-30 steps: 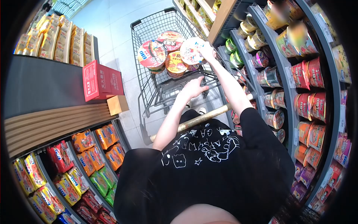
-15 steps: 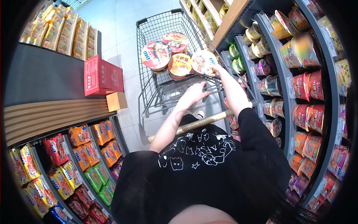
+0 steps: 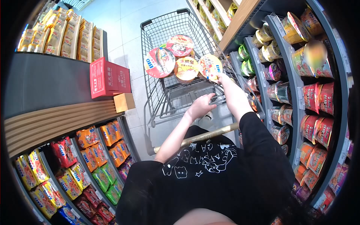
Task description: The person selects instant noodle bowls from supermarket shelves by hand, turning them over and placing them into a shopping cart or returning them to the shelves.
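My right hand has its fingers at the near edge of a white-and-yellow instant noodle bowl, which is tilted in the shopping cart. Beside that bowl sits a yellow-orange noodle bowl. A larger red-and-white noodle tub leans at the cart's left, with a red-lidded noodle tub behind. My left hand hovers above the near end of the cart, holding nothing, its fingers loosely apart. The cart's handlebar passes beneath both forearms.
Tall shelves of noodle tubs line the right side. At the lower left, racks hold colourful noodle packets. A red box stands at the counter's corner, beside the tiled floor.
The white-and-yellow bowl has tipped and settled lower against the yellow-orange one, with my right hand still at its edge. The view has shifted slightly; my left hand stays free.
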Demonstrator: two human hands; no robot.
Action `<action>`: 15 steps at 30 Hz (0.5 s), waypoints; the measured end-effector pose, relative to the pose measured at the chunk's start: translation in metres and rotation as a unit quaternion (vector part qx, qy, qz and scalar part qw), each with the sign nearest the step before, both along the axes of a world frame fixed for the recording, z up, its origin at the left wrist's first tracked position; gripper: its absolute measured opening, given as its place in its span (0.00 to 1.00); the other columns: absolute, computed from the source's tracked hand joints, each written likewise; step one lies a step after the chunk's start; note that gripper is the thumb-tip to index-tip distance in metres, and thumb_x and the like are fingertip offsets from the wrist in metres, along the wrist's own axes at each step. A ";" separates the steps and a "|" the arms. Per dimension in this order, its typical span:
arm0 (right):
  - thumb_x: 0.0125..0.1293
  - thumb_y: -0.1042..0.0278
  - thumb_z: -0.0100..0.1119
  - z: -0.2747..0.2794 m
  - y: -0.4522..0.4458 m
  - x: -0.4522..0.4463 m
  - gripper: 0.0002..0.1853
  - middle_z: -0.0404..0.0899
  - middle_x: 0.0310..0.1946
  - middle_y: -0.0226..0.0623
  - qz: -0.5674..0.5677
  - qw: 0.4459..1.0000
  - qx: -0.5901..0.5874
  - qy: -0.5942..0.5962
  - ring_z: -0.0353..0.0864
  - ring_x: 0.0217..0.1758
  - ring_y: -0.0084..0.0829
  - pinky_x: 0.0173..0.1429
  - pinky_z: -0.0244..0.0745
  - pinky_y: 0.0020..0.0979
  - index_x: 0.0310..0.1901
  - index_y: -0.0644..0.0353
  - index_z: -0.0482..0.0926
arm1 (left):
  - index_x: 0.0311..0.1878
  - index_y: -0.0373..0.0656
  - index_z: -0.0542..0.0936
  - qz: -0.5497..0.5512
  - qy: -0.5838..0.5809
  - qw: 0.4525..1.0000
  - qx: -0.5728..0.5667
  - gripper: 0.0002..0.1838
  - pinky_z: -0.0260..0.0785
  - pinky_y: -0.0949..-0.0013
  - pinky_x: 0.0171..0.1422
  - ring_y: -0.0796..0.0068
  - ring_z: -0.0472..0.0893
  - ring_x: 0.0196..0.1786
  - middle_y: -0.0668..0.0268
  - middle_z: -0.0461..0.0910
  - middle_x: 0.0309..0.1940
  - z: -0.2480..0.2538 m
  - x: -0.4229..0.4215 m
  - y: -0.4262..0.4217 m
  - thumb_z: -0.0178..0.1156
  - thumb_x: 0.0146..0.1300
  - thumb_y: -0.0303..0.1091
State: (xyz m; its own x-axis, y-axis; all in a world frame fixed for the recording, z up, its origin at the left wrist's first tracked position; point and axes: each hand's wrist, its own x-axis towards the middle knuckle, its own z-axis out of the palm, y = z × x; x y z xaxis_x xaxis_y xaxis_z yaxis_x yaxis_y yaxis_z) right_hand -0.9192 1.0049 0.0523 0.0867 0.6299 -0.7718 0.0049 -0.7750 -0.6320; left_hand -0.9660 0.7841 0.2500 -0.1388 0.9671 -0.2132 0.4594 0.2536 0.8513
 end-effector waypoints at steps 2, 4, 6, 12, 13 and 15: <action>0.50 0.61 0.56 -0.004 -0.002 -0.005 0.24 0.73 0.41 0.44 -0.008 1.000 0.001 -0.005 0.74 0.41 0.37 0.39 0.74 0.38 0.49 0.60 0.66 | 0.54 0.34 0.63 -0.018 -0.001 1.000 -0.020 0.29 0.57 0.68 0.59 0.60 0.66 0.55 0.50 0.67 0.51 0.001 -0.002 0.002 0.55 0.51 0.40; 0.50 0.62 0.56 -0.008 -0.005 -0.010 0.24 0.73 0.41 0.44 -0.012 1.000 0.000 -0.009 0.74 0.41 0.36 0.38 0.75 0.38 0.49 0.60 0.66 | 0.54 0.33 0.63 -0.016 -0.005 1.000 -0.024 0.29 0.57 0.68 0.58 0.59 0.67 0.55 0.50 0.67 0.50 0.006 -0.003 0.002 0.55 0.51 0.39; 0.51 0.62 0.56 -0.011 -0.005 -0.013 0.23 0.74 0.41 0.44 -0.015 1.000 0.002 -0.014 0.74 0.40 0.36 0.37 0.75 0.37 0.49 0.60 0.66 | 0.54 0.33 0.64 -0.007 -0.010 1.000 -0.010 0.28 0.58 0.67 0.57 0.59 0.68 0.54 0.50 0.68 0.49 0.005 -0.002 0.003 0.56 0.51 0.38; 0.51 0.64 0.55 -0.017 -0.011 -0.020 0.22 0.74 0.40 0.43 -0.015 1.000 -0.003 -0.020 0.75 0.38 0.36 0.36 0.75 0.37 0.49 0.61 0.66 | 0.54 0.34 0.64 0.013 -0.029 0.999 -0.022 0.29 0.59 0.67 0.56 0.58 0.69 0.53 0.49 0.69 0.49 0.009 -0.003 0.005 0.56 0.51 0.40; 0.51 0.65 0.55 -0.018 -0.012 -0.022 0.22 0.74 0.40 0.43 -0.014 1.000 -0.003 -0.021 0.75 0.38 0.36 0.35 0.75 0.37 0.49 0.61 0.66 | 0.54 0.34 0.64 0.013 -0.029 0.999 -0.021 0.29 0.59 0.67 0.56 0.58 0.69 0.53 0.49 0.69 0.49 0.008 -0.003 0.005 0.56 0.51 0.40; 0.51 0.65 0.54 -0.017 -0.014 -0.025 0.22 0.74 0.39 0.43 -0.014 1.000 -0.002 -0.022 0.75 0.37 0.36 0.35 0.76 0.37 0.49 0.61 0.66 | 0.54 0.34 0.64 0.003 -0.036 0.998 -0.049 0.29 0.59 0.67 0.56 0.58 0.69 0.53 0.49 0.69 0.49 0.005 -0.002 0.005 0.56 0.51 0.41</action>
State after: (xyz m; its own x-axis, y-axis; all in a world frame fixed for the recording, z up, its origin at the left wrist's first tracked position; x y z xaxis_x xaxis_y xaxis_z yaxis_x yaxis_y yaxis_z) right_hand -0.9442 0.9912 0.0350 0.1382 0.6233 -0.7696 0.0098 -0.7779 -0.6283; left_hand -0.9677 0.7888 0.2551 -0.1249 0.9405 -0.3161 0.3971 0.3393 0.8528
